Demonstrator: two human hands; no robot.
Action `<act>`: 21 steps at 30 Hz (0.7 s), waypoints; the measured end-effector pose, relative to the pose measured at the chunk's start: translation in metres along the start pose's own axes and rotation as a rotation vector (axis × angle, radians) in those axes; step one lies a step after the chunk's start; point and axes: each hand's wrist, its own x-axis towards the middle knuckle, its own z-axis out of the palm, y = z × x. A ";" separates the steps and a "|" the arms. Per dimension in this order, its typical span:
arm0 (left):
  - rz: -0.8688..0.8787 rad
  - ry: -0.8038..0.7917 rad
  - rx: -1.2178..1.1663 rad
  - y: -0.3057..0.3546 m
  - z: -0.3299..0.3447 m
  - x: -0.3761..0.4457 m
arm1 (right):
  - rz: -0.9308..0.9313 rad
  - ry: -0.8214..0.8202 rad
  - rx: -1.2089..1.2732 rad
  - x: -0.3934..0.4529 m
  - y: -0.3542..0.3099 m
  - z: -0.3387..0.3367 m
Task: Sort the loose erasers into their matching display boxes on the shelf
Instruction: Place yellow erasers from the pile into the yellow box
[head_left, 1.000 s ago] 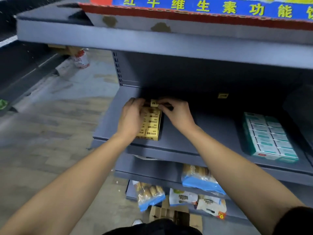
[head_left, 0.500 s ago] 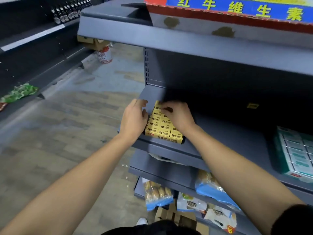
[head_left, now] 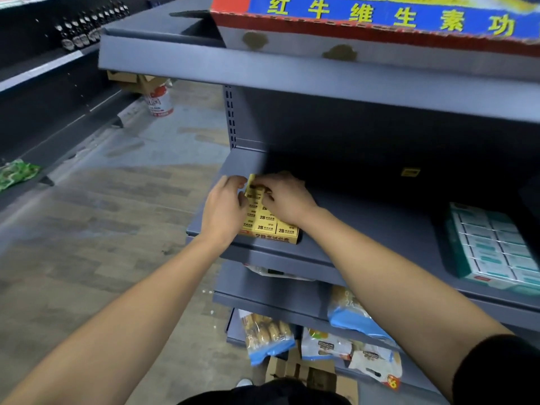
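Stood at the left end of the grey metal shelf [head_left: 365, 229], close to its front lip: the yellow cardboard display box [head_left: 270, 226] of small yellow erasers printed "2B", rows of them visible in its near half. Lay against the box's left side, fingers curled over the far left corner: the left hand [head_left: 223, 210]. Reached over the box's far half from the right: the right hand [head_left: 287, 200], fingertips bent down and pinching one small yellow eraser [head_left: 253, 187] at the back row, just beside the left hand's fingertips (impossible to tell whether that eraser was already seated among the others or above them). Rested alone deep on the same shelf, well apart from the box, in shadow: a small loose yellow eraser [head_left: 410, 172]. Sat farther right on that shelf, well clear of both hands: a green-and-white cardboard display box [head_left: 493, 252] filled with white-sleeved erasers in tidy rows. Overhead, on the upper shelf: a red-and-blue printed carton [head_left: 380, 27] with yellow characters. Below, on the lower shelves: clear-and-blue bags of baked snacks [head_left: 267, 336]. Across the aisle, on the floor: a white-and-red tub [head_left: 158, 102].
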 end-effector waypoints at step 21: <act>0.187 -0.126 0.010 0.086 0.056 0.007 | 0.268 0.324 0.085 -0.070 0.073 -0.046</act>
